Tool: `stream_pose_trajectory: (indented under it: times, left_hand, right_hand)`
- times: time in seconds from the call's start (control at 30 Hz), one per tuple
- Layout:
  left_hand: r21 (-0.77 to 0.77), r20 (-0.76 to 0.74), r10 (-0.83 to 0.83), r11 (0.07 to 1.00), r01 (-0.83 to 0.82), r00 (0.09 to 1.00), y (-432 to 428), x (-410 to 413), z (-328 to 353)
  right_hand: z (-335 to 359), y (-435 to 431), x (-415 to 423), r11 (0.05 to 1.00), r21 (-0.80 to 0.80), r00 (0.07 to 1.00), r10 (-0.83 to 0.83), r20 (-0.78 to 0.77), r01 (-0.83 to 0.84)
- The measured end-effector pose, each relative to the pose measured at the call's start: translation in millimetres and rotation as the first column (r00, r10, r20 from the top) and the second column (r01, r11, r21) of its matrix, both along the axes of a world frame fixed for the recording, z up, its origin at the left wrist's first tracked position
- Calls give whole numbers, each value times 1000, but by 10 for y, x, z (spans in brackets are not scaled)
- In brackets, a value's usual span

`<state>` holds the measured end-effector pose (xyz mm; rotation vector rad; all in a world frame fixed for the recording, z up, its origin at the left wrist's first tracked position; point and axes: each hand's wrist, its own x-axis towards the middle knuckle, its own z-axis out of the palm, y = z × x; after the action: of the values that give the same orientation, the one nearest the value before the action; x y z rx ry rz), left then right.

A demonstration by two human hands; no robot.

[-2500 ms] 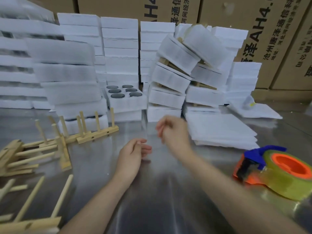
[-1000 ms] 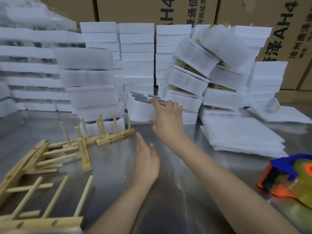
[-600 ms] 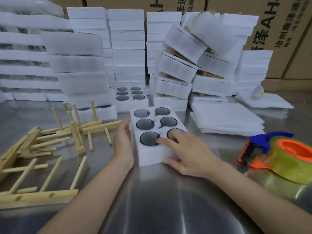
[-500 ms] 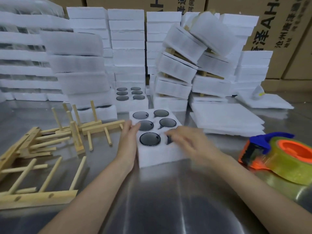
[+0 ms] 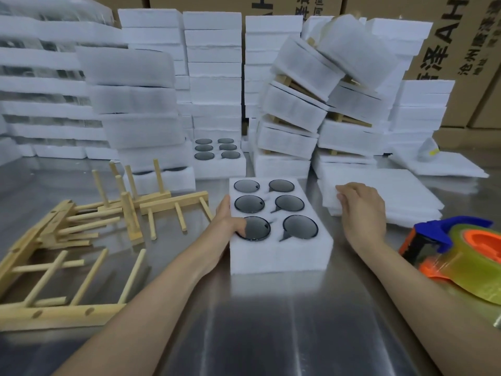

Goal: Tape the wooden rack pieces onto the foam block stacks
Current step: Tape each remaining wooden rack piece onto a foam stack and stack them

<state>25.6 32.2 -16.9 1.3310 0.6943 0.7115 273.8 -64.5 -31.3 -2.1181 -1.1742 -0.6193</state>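
Left hand (image 5: 229, 221) is clamped on the left side of the foam block (image 5: 279, 253) right in front of me, thumb over the top edge; right hand (image 5: 362, 213) sits apart on the foam sheets (image 5: 393, 191), fingers curled at the corner, can't tell if it's pinched one. Block's probably featherlight but dents easy, so I'd hold it by the sides, not the thin walls between holes. Wooden rack pieces (image 5: 173, 202) lie just left, tape dispenser (image 5: 461, 256) off right, room on the table (image 5: 271, 335) toward me.

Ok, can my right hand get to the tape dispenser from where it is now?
Probably yes. The right hand grips the corner of the foam sheets, and the tape dispenser lies just to its right, with only bare table between. The left hand holds the foam block.
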Motion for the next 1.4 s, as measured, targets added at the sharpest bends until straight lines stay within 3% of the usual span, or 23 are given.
stream_pose_trajectory:
  times: [0.07, 0.17, 0.23, 0.33, 0.47, 0.57, 0.6, 0.7, 0.73, 0.8, 0.83, 0.9, 0.97, 1.03, 1.1, 1.2, 1.4]
  left_hand:
    - [-12, 62, 4, 1000, -3, 998, -15, 14, -14]
    - [-53, 174, 29, 998, -20, 984, -26, 23, -1]
    - [-77, 229, 60, 996, -44, 971, -22, 31, 25]
    - [-171, 256, 142, 980, -100, 956, -15, 50, 71]
    - [-258, 206, 184, 958, -128, 961, -16, 41, 85]
    - [-224, 176, 121, 971, -80, 977, -42, 58, 68]
    - [-179, 146, 116, 980, -89, 982, -53, 52, 67]
    - [-42, 87, 98, 995, -94, 991, -61, 42, 72]
    - [-30, 92, 92, 996, -89, 992, -55, 44, 74]
    - [-101, 162, 86, 992, -70, 983, -33, 42, 67]
    - [-152, 199, 95, 986, -65, 975, -34, 40, 76]
    - [-242, 290, 114, 969, -43, 950, -19, 30, 66]
    - [-280, 372, 165, 958, -59, 913, 19, 25, 76]
    - [-315, 419, 228, 944, -95, 879, 46, 34, 90]
    - [-281, 340, 185, 956, -88, 922, 47, 40, 94]
    - [-108, 133, 53, 993, -38, 990, -7, 38, 35]
    - [-64, 108, 42, 997, -35, 993, -27, -2, 57]
  right_hand:
    - [14, 4, 16, 996, 92, 997, 17, -75, -10]
    - [152, -37, -121, 899, 429, 980, 156, -127, -87]
    - [289, -89, -268, 769, 595, 962, 272, 25, -233]
    - [382, -143, -500, 637, 566, 836, 512, 199, -524]
    - [220, -168, -679, 581, 425, 636, 771, -16, -694]
    - [189, -162, -677, 501, 570, 434, 862, -261, -651]
    - [197, -142, -661, 523, 598, 427, 850, -310, -607]
    - [207, -84, -609, 699, 546, 546, 709, -446, -462]
    - [206, -75, -604, 728, 534, 490, 685, -539, -430]
    - [188, -58, -579, 759, 526, 271, 637, -721, -385]
    - [185, -61, -567, 763, 532, 185, 621, -762, -368]
    - [192, -69, -546, 744, 553, 103, 626, -773, -374]
    - [213, -80, -545, 723, 533, 113, 633, -766, -440]
    - [229, -81, -571, 715, 452, 192, 623, -758, -534]
    - [227, -71, -596, 715, 415, 222, 614, -757, -563]
    - [235, -65, -631, 740, 413, 225, 593, -773, -531]
    - [229, -86, -661, 774, 410, 200, 553, -809, -483]
